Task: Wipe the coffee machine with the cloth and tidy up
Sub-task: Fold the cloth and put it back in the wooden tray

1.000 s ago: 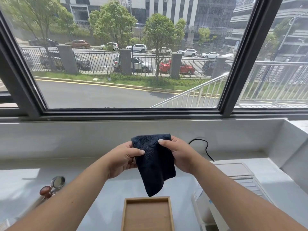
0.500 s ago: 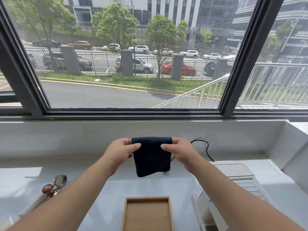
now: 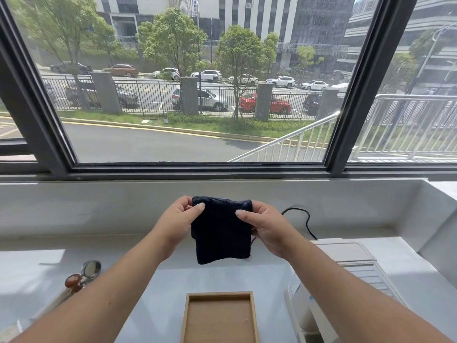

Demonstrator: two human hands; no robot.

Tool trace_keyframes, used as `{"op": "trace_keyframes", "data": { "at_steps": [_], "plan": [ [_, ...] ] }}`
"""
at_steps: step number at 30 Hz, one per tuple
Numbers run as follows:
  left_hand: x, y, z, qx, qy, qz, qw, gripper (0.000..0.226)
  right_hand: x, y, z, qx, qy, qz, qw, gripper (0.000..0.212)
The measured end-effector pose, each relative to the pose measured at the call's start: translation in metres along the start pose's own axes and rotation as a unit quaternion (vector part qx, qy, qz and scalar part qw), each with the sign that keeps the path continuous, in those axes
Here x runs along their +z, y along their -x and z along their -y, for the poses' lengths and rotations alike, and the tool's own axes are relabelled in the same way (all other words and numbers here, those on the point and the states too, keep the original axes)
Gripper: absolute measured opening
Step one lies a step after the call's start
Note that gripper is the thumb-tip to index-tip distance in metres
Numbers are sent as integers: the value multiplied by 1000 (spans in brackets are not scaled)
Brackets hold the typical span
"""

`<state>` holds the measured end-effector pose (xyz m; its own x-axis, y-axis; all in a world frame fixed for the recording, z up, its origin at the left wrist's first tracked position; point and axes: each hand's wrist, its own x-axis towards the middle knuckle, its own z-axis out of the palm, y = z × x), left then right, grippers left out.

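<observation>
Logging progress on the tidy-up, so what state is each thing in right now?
cloth: folded, held up above the counter
left hand: grip shut on cloth
right hand: grip shut on cloth
wooden tray: empty
coffee machine: lid closed
portafilter: lying on counter

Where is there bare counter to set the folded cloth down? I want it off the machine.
Bare counter lies between the portafilter at left and the wooden tray, and beyond the tray toward the back wall. The tray holds nothing. The right is crowded by the coffee machine and its black cord.
</observation>
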<state>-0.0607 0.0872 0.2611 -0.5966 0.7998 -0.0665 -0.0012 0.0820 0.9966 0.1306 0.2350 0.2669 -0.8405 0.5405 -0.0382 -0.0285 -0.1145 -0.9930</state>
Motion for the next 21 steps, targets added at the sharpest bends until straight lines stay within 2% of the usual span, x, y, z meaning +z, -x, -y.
{"op": "trace_keyframes", "data": {
  "at_steps": [4, 7, 9, 14, 18, 21],
  "plan": [
    [5, 3, -3, -12, 10, 53, 998, 17, 6, 2, 2, 20, -41, -4, 999, 24],
    [4, 2, 3, -43, 21, 85, 995, 53, 6, 2, 4, 22, -53, 2, 998, 26],
    [5, 0, 9, -51, 35, 76, 995, 63, 4, 2, 4, 33, -62, 11, 997, 34],
    [11, -3, 22, -72, 73, 20, 995, 64, -1, -2, -7, 56, -57, -1, 997, 60],
    [14, -7, 31, -89, 88, -29, 992, 66, 0, -8, -21, 74, -54, -78, 993, 59],
    [16, -8, 36, -92, 80, -34, 992, 69, -1, -12, -31, 94, -56, -128, 986, 56]
  ]
}}
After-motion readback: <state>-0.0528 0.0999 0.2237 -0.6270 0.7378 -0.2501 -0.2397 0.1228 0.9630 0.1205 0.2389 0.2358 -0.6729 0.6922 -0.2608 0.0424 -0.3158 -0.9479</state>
